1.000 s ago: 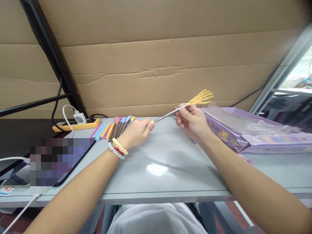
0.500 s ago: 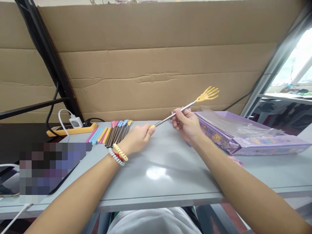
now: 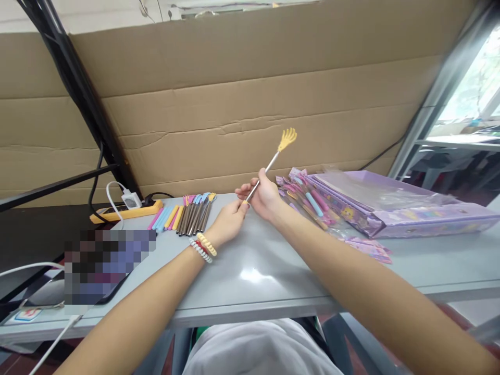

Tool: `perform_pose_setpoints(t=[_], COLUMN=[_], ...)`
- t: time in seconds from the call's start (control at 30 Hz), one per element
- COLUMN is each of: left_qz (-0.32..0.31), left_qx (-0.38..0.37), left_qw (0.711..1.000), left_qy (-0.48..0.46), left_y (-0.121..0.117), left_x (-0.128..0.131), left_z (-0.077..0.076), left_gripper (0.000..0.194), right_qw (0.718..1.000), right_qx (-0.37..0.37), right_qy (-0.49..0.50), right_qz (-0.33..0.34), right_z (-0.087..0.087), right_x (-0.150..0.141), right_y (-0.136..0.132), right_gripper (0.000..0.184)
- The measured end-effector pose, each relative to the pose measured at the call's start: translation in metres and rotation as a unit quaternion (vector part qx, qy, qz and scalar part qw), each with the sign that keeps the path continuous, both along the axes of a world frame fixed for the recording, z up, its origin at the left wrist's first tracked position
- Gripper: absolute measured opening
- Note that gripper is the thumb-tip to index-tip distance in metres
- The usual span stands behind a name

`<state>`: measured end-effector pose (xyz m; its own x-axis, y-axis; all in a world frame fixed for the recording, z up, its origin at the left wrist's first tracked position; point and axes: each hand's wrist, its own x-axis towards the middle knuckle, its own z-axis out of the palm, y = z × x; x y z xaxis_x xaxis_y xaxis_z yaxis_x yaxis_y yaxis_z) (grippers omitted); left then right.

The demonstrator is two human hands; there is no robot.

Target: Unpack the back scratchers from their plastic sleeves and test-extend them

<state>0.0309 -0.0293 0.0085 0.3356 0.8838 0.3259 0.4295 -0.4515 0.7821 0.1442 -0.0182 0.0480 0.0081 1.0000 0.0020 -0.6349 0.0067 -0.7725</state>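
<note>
A back scratcher point(image 3: 288, 139) with a yellow hand-shaped head and a thin silver rod is held above the table, tilted up and away to the right. My left hand point(image 3: 228, 224), coil bands at its wrist, is closed around the yellow grip at the lower end, most of which it hides. Just above it, my right hand point(image 3: 267, 198) holds the rod between thumb and fingers, with the other fingers loosely curled. Left of my hands lie several dark rods with coloured hand heads point(image 3: 195, 216) and, beside them, a row of pink, blue and yellow grips point(image 3: 166, 217).
Several bagged back scratchers point(image 3: 308, 198) lie at the right against a purple box point(image 3: 425, 229) topped with clear plastic bags. Pink printed cards point(image 3: 367, 249) are nearer me. A yellow power strip point(image 3: 152, 209) and a blurred-out device point(image 3: 113, 265) with cables sit left. Cardboard point(image 3: 234, 125) stands behind.
My right hand has come left, down the rod, close to my left hand. The back scratcher points up more steeply, and its rod looks shorter. The bagged ones at the right are now uncovered.
</note>
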Motion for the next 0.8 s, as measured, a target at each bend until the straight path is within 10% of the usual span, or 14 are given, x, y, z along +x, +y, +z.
perform_pose_setpoints(t=[0.27,0.8], left_qz=[-0.173,0.062], left_qx=[-0.050,0.126], left_qw=[0.982,0.960], left_qy=[-0.055,0.243], left_y=[-0.003,-0.019], left_x=[-0.008,0.003], left_z=[0.003,0.015], left_gripper=[0.043,0.046], right_qw=[0.991,0.986], right_qx=[0.002,-0.014], right_qy=[0.131,0.128], right_qz=[-0.039,-0.105], right_z=[0.009,0.014], right_x=[-0.007,-0.003], right_y=[-0.010,-0.021], right_gripper=[0.061,0.062])
